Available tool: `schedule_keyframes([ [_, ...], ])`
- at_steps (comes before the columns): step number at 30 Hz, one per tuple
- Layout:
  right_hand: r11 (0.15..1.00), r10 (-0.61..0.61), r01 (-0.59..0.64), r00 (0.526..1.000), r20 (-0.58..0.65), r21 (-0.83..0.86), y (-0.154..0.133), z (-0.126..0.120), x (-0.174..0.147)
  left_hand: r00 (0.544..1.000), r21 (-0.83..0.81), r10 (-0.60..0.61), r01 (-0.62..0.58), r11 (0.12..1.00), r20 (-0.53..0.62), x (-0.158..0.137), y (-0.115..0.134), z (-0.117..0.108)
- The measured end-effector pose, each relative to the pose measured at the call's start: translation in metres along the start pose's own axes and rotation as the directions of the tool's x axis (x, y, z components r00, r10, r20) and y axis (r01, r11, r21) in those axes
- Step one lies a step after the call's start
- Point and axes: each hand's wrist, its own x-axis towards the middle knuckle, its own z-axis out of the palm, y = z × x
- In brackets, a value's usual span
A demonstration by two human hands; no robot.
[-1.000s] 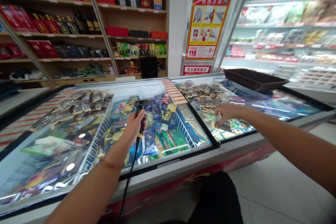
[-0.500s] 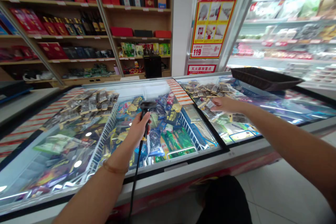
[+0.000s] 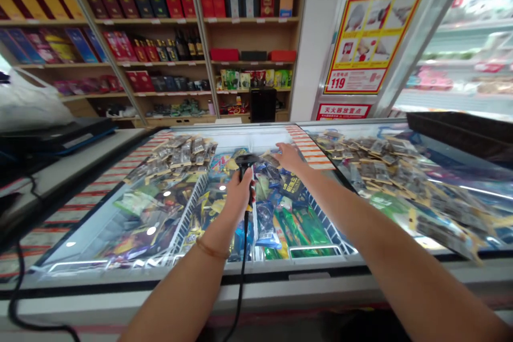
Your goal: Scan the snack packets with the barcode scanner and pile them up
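Observation:
My left hand [image 3: 239, 191] is wrapped round the handle of a black barcode scanner [image 3: 247, 159], whose cable [image 3: 242, 272] runs down toward me. Just to the right of the scanner's head, my right hand [image 3: 292, 158] pinches a small brown-edged packet [image 3: 270, 159], partly blurred. Both hands are above the glass-topped freezer, over a white wire basket [image 3: 188, 214] of snack bags. Similar small packets lie in a heap [image 3: 184, 152] on the left glass and in another heap [image 3: 380, 163] on the right glass.
A dark plastic tray [image 3: 460, 131] rests on the freezer at the right. Black equipment [image 3: 60, 136] stands on a counter at the left, with a white plastic bag [image 3: 32, 99] above it. Wooden shelves [image 3: 248, 20] of boxes and bottles line the back wall.
My right hand has come left from the right-hand heap to the scanner, with a packet in it. My left hand keeps hold of the scanner. The view has turned left.

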Motion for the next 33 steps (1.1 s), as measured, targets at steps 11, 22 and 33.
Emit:
schedule_keyframes([
  [11,0.977,-0.026,0.035,0.999,0.046,-0.212,0.002,0.018,-0.009,1.000,0.006,-0.021,0.021,1.000,0.018,-0.001,-0.005,0.006],
  [22,0.944,0.174,-0.169,0.985,0.007,0.284,0.022,0.017,0.004,0.997,0.019,-0.008,0.006,1.000,0.075,-0.006,-0.003,0.006],
  [33,0.089,0.178,-0.139,0.977,0.121,0.986,0.013,0.010,0.000,0.970,0.087,0.011,-0.033,0.996,0.245,-0.013,-0.006,0.009],
])
